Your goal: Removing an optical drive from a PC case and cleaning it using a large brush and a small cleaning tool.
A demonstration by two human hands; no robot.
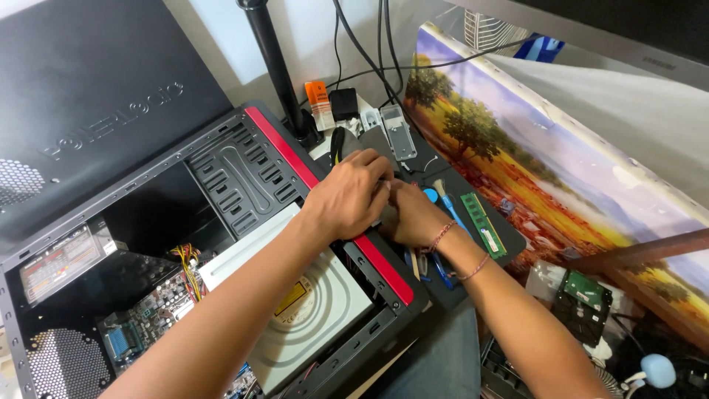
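My left hand (351, 196) and my right hand (413, 216) meet fingertip to fingertip over the red-trimmed front edge (384, 267) of an open black computer case (244, 177). Both have their fingers curled around a small dark part (386, 216) that my hands mostly hide. My right wrist wears thin bracelets. A silver optical drive (325, 310) lies inside the case just below my left forearm. A green memory stick (484, 225) and a blue-handled brush (437, 198) rest on a dark mat (509, 240) right of my right hand.
The case's black side panel (81, 81) leans at the left. A black pole (277, 66), an orange item (319, 103), a silver rectangular piece (397, 131) and cables sit behind. A landscape canvas (546, 155) lies at the right, with a bare hard drive (583, 297) below it.
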